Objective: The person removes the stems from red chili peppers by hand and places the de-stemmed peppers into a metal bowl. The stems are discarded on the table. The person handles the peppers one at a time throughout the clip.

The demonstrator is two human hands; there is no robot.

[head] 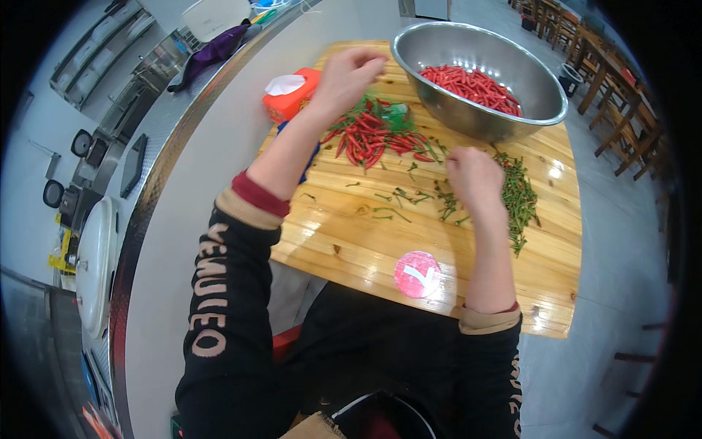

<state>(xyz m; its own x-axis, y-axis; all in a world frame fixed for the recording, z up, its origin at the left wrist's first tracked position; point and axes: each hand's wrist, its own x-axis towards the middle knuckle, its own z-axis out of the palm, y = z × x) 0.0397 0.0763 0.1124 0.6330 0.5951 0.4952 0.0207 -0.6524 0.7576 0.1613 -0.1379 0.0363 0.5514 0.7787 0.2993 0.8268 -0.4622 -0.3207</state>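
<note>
My left hand (354, 79) is above the far end of a wooden table (340, 230), close to the left rim of a steel bowl (444, 41). Its fingers are curled, and any small thing between the fingertips is hidden. Red chilies (482, 88) lie inside the bowl. Below that hand is a pile of red chilies (364, 137) with green stems, next to green netting (397, 118). My right hand (476, 178), with bent fingers, is over loose green stems (447, 203), left of a larger stem heap (518, 197). What those fingers hold cannot be seen.
An orange tissue box (288, 101) stands at the table's left edge, near blue material (310, 162). A round pink sticker (418, 274) is on the near tabletop. Left runs a metal-topped counter with a white lid (98, 269) and purple cloth (219, 49). Wooden chairs (630, 126) stand right.
</note>
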